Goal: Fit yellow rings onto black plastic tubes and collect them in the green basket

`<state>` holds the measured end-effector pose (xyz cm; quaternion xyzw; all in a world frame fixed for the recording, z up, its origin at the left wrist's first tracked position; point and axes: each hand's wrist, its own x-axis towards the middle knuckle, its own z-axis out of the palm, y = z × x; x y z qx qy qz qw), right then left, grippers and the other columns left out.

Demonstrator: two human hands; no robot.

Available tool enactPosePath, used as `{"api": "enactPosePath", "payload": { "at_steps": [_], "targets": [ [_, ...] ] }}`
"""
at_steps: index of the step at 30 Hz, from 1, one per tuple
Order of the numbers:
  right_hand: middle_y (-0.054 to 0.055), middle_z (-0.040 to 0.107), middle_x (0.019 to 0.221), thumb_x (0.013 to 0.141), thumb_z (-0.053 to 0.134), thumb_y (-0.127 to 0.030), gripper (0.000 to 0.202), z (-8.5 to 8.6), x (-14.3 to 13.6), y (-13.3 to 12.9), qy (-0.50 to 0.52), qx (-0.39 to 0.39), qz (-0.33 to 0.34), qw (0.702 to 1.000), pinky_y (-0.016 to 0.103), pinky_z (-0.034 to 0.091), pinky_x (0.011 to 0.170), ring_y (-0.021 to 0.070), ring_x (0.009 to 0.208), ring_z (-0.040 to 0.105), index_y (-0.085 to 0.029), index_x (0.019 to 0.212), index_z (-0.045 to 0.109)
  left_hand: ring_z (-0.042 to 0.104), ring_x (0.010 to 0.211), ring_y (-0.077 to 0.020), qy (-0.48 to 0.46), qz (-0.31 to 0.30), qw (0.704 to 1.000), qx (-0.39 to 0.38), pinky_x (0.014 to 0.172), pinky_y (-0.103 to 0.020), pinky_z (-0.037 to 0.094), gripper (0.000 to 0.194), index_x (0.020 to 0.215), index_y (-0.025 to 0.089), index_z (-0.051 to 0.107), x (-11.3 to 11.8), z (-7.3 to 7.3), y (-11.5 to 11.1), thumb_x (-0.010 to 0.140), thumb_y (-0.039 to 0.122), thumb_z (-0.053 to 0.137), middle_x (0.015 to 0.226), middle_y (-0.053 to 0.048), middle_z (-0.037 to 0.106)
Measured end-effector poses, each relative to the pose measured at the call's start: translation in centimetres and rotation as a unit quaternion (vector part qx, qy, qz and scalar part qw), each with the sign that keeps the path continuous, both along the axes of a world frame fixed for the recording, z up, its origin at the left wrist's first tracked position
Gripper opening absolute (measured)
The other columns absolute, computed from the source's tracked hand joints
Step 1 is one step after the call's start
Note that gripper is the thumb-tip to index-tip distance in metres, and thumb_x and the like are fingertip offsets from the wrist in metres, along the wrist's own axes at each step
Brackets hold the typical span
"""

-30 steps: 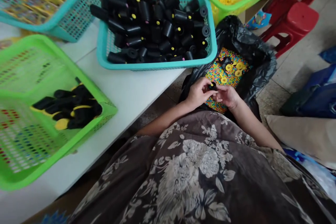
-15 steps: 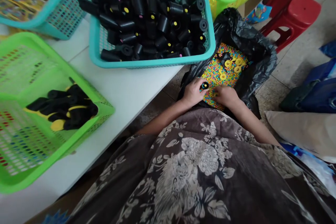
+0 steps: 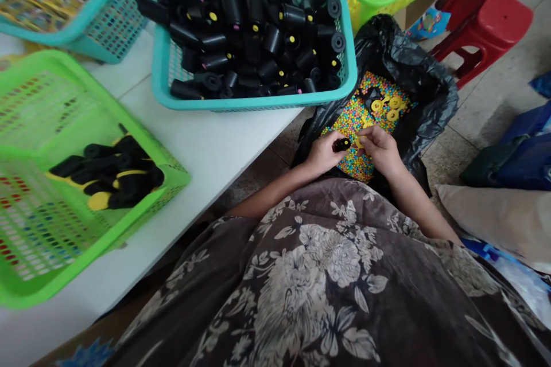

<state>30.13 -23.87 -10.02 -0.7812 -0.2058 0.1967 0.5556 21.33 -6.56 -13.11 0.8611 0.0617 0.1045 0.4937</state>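
Two bare hands meet just past a lap draped in brown flowered cloth [image 3: 327,281]: the left hand [image 3: 322,153] pinches a small black tube [image 3: 344,143] between thumb and fingers, and the right hand [image 3: 379,146] has its fingertips closed on something small and yellow just beside the tube's end, too small to tell apart. Both hover over a bed of many-coloured beads [image 3: 359,120] held in a black plastic bag [image 3: 413,77] on the tiled floor [image 3: 482,109], with a few yellow rings [image 3: 386,106] lying on the beads. Left of the lap runs a white table [image 3: 206,149] carrying a green basket [image 3: 142,215] with black-and-yellow pieces, then a teal basket [image 3: 258,104] heaped with black tubes. Farther off stand another teal basket [image 3: 103,28], a green basket of yellow rings [image 3: 387,3] and a red stool [image 3: 491,23].
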Motion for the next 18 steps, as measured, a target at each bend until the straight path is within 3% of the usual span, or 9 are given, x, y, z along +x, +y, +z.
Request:
{"api": "enactPosePath", "payload": {
  "at_steps": [4, 9, 12, 18],
  "targets": [
    [-0.001, 0.066, 0.077, 0.074, 0.083, -0.056, 0.036, 0.9, -0.8, 0.7, 0.084, 0.08, -0.005, 0.993, 0.028, 0.048, 0.053, 0.0122, 0.055, 0.054, -0.024, 0.084, 0.07, 0.063, 0.075, -0.0156, 0.008, -0.007, 1.0, 0.003, 0.07, -0.028, 0.05, 0.024, 0.095, 0.018, 0.067, 0.3, 0.1, -0.5, 0.078, 0.018, 0.083, 0.086, -0.001, 0.072],
    [0.0, 0.068, 0.079, 0.066, 0.087, -0.057, 0.039, 0.5, -1.1, 1.4, 0.108, 0.088, -0.032, 0.99, 0.028, 0.045, 0.05, 0.0119, 0.057, 0.05, -0.024, 0.08, 0.073, 0.058, 0.071, -0.0133, -0.004, -0.013, 0.999, -0.033, 0.065, -0.027, 0.045, 0.023, 0.085, 0.018, 0.061, 0.5, 0.3, -1.2, 0.077, 0.016, 0.083, 0.079, 0.002, 0.067],
    [-0.002, 0.067, 0.079, 0.066, 0.086, -0.056, 0.04, 0.1, -1.2, 1.6, 0.122, 0.083, -0.061, 0.987, 0.028, 0.044, 0.051, 0.0111, 0.056, 0.049, -0.024, 0.085, 0.069, 0.059, 0.074, -0.0139, -0.015, 0.0, 0.999, -0.048, 0.068, -0.027, 0.047, 0.024, 0.088, 0.019, 0.062, 0.6, 0.4, -1.4, 0.076, 0.014, 0.083, 0.083, 0.002, 0.069],
    [-0.002, 0.062, 0.071, 0.072, 0.077, -0.058, 0.038, 0.5, -1.7, 1.9, 0.181, 0.055, -0.033, 0.981, 0.028, 0.043, 0.05, 0.0134, 0.056, 0.056, -0.023, 0.078, 0.063, 0.063, 0.086, -0.0176, -0.039, 0.0, 0.999, 0.002, 0.074, -0.03, 0.049, 0.024, 0.087, 0.02, 0.061, 0.3, 1.2, -1.3, 0.079, 0.016, 0.084, 0.09, -0.002, 0.069]
  ]
}}
